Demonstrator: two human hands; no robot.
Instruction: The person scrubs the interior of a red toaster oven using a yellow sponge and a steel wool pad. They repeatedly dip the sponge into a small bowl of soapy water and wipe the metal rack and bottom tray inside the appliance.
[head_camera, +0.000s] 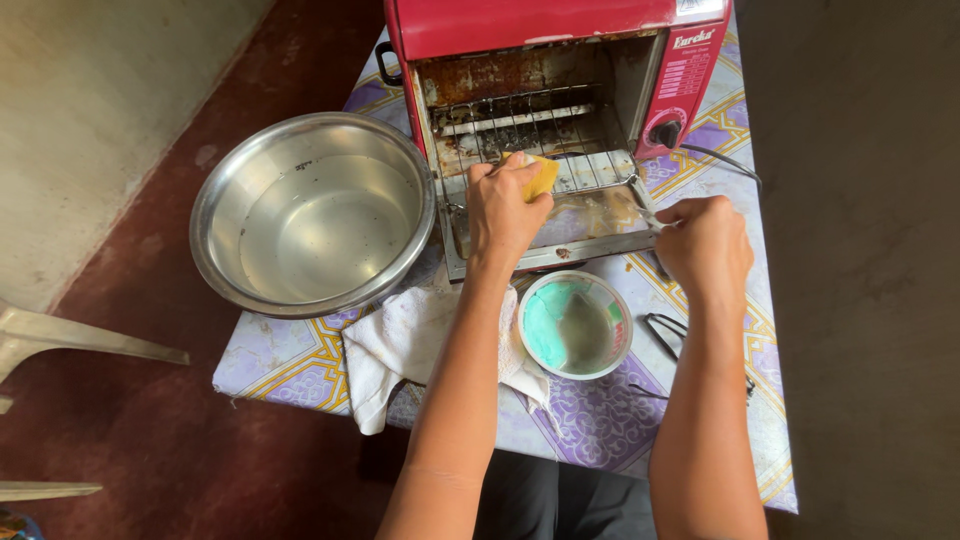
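A small red toaster oven stands on the table with its glass door folded down flat. My left hand presses a yellow sponge onto the wire rack at the oven's mouth. Closed around the door's right corner, my right hand grips its edge. The inside of the oven looks stained and rusty.
A big steel bowl holding water sits left of the oven. In front of the door are a small round tub of green paste and a white cloth. A black cord and wire piece lie at right. The patterned table ends near my body.
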